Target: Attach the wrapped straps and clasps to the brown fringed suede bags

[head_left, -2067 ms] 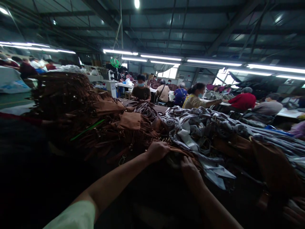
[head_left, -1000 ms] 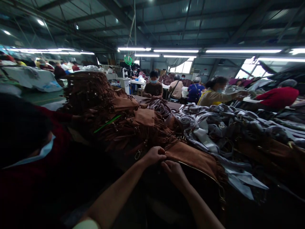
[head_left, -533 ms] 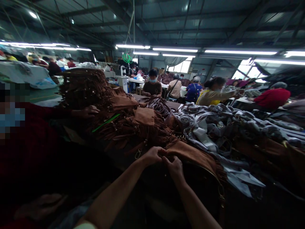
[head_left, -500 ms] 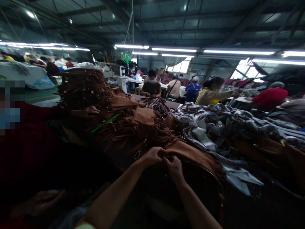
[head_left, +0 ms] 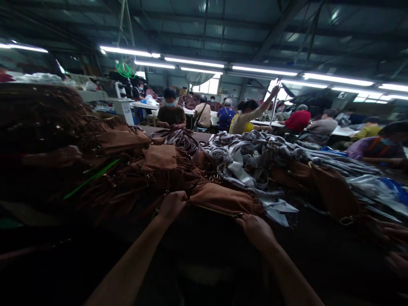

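Observation:
A brown suede-like bag (head_left: 223, 196) with a fringe and a gold zipper along its near edge lies in front of me. My left hand (head_left: 174, 206) pinches its left end, fingers closed. At the zipper's right end, my right hand (head_left: 255, 227) grips the bag's corner with curled fingers. The zipper edge stretches nearly straight between both hands. Just beyond lies another brown fringed bag (head_left: 161, 157) on a heap. Close to my left hand is a metal clasp (head_left: 155, 211), partly in shadow.
A tall stack of brown fringed bags (head_left: 35, 110) stands at left, with a co-worker's hand (head_left: 68, 156) beside it. A green strip (head_left: 92, 178) lies on the heap. Grey wrapped straps (head_left: 251, 157) pile up right of centre. Another person's hands (head_left: 397, 242) show at the right edge.
My right hand has moved away from my left, along the zipper to its right end. The bag's edge now runs straight between them. The view has turned to the right.

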Demonstrator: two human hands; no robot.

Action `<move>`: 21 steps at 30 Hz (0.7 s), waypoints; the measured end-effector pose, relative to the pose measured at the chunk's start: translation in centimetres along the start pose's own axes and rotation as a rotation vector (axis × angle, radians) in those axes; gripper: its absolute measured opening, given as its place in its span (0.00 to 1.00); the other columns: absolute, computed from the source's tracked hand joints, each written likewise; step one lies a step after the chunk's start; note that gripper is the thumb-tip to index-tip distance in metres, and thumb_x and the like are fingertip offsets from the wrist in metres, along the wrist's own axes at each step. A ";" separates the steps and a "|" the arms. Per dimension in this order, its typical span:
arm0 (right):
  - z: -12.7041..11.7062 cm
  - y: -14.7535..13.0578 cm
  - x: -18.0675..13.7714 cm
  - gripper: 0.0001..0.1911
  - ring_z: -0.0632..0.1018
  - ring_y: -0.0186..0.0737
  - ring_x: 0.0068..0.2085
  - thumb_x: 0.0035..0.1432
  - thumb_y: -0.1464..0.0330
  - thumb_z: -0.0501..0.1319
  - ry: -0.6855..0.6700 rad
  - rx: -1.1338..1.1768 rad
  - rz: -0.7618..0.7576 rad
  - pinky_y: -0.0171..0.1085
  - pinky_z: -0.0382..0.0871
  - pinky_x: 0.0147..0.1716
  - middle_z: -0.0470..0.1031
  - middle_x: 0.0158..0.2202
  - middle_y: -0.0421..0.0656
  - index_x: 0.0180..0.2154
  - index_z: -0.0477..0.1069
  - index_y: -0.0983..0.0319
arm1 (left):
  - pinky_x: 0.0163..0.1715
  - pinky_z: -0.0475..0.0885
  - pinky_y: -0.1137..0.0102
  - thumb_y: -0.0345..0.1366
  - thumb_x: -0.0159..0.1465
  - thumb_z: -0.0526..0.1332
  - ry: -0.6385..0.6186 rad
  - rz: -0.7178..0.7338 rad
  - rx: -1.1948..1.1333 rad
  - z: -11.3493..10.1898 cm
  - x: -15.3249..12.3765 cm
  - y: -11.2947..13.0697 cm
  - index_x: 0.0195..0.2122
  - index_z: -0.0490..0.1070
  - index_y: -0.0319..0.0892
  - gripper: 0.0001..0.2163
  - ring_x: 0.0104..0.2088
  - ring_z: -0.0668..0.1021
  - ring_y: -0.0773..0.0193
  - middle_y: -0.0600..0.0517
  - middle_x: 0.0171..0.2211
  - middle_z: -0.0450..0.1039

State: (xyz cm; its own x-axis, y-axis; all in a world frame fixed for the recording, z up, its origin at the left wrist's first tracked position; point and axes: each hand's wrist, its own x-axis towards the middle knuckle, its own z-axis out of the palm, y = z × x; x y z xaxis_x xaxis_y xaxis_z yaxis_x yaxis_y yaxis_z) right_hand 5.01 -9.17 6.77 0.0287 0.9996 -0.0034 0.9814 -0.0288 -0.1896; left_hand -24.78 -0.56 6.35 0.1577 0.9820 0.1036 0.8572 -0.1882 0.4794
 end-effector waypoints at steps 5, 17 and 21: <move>-0.9 6.8 -2.5 0.18 0.77 0.41 0.35 0.64 0.61 0.50 -0.058 -0.097 0.121 0.35 0.59 0.31 0.77 0.31 0.46 0.30 0.73 0.60 | 0.36 0.66 0.73 0.32 0.55 0.60 -0.120 -0.001 -0.012 0.0 0.4 -0.4 0.41 0.76 0.45 0.12 0.39 0.78 0.62 0.51 0.37 0.79; -2.7 -6.7 4.2 0.23 0.73 0.46 0.47 0.59 0.73 0.53 0.229 -0.134 -0.304 0.40 0.67 0.42 0.72 0.49 0.51 0.57 0.61 0.65 | 0.39 0.68 0.71 0.40 0.56 0.60 -0.164 0.269 -0.101 -5.1 0.5 8.2 0.37 0.79 0.47 0.11 0.39 0.76 0.60 0.53 0.37 0.76; -7.6 -4.2 5.3 0.19 0.74 0.42 0.45 0.60 0.73 0.51 0.288 -0.035 -0.329 0.37 0.67 0.41 0.74 0.47 0.47 0.53 0.66 0.60 | 0.37 0.71 0.69 0.47 0.56 0.60 0.021 0.221 -0.341 -7.5 -0.1 9.9 0.52 0.70 0.49 0.22 0.36 0.75 0.61 0.51 0.46 0.72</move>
State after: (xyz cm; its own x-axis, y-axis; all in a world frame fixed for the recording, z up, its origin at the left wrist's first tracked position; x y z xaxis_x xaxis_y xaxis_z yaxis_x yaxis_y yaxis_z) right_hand 2.52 -3.75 14.97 -0.2396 0.9142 0.3269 0.9529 0.2859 -0.1013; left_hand -20.00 -2.66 17.59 0.3067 0.9176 0.2530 0.5915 -0.3920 0.7046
